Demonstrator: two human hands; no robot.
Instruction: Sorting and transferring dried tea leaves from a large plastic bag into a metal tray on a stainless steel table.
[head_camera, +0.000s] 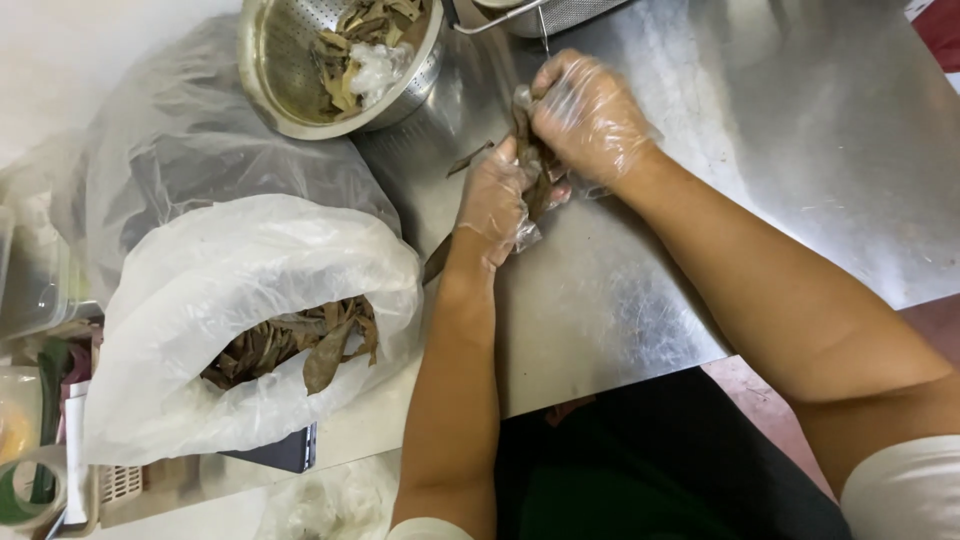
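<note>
I see 2 gloved hands meeting over the steel table (800, 150): left hand (492, 205) and right hand (587, 115) both clamp 1 bunch of dried leaves (530, 160) between them, held clear of the surface. Colander (340, 60) sits just beyond, bag (250, 320) of leaves open at left, both within reach.

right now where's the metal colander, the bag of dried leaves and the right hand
metal colander (275, 85), head view, on its bare inner wall
bag of dried leaves (240, 260), head view, on the white plastic above the opening
right hand (590, 115), head view, on the gloved back of the hand
</note>
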